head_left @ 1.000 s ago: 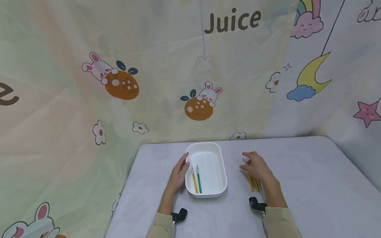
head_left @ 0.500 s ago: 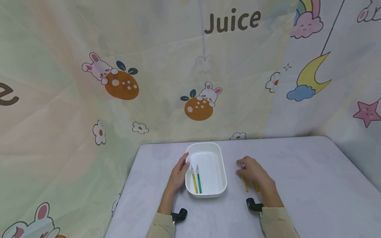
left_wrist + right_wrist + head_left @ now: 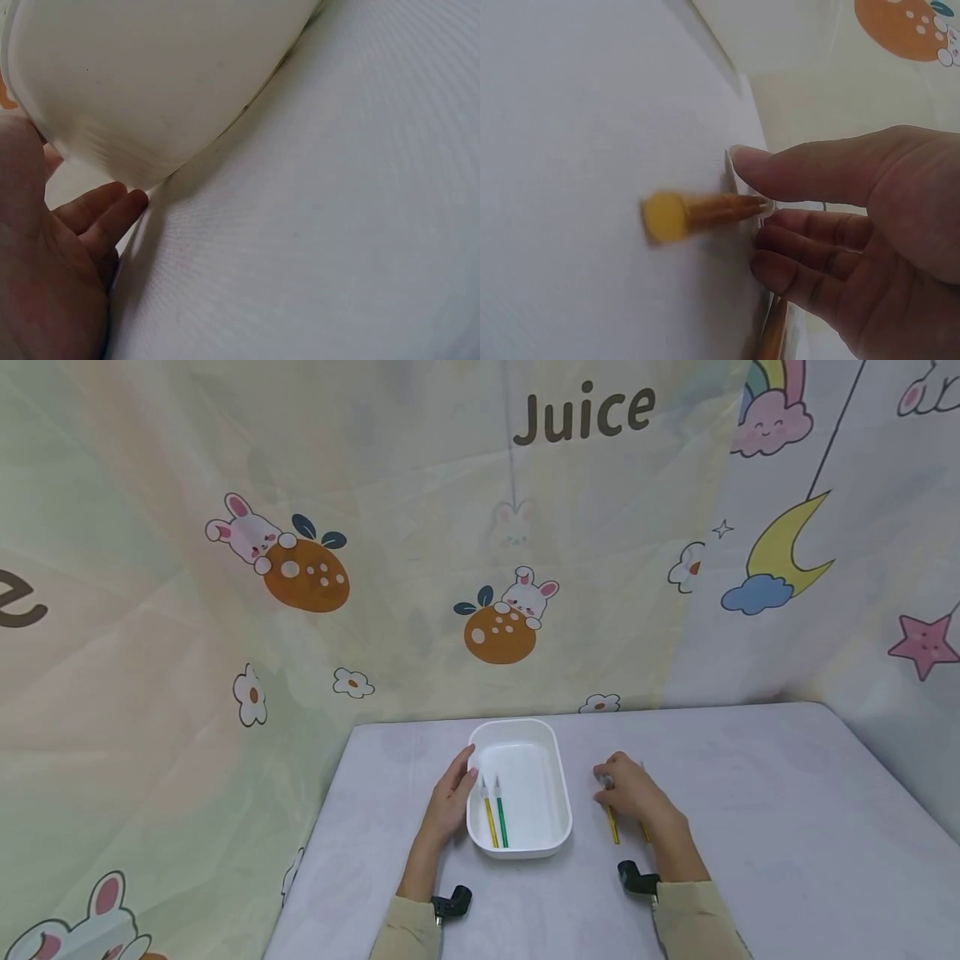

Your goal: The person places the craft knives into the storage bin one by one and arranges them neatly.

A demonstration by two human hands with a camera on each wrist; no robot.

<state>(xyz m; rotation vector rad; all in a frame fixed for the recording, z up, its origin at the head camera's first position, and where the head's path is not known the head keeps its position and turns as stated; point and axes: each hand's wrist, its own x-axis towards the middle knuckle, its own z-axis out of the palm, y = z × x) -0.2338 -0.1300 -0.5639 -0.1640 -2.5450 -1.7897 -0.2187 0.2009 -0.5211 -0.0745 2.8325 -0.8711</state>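
Note:
A white tray [image 3: 525, 852] holds a yellow pencil [image 3: 491, 823] and a green pencil [image 3: 502, 822], both with pale, clear-looking tips. My left hand [image 3: 447, 802] rests at the tray's left side, relaxed fingers touching its wall; the left wrist view shows fingertips [image 3: 135, 199] near its base. Right of the tray, my right hand [image 3: 636, 789] pinches another yellow pencil [image 3: 613, 827] near its pale upper end, between thumb and fingers. In the right wrist view, that pencil [image 3: 705, 214] points its round yellow end at the camera. Beneath the hand, another yellow pencil [image 3: 646, 832] is mostly hidden.
White cloth covers the table [image 3: 787, 827]. A printed curtain [image 3: 420, 527] hangs close behind its back edge. Black wrist cameras [image 3: 453, 903] sit at both cuffs. The tray stands between the two hands.
My right hand has lowered and shifted slightly left, and its fingers have closed on a yellow pencil, which has moved left from the others. The left hand and tray have stayed put.

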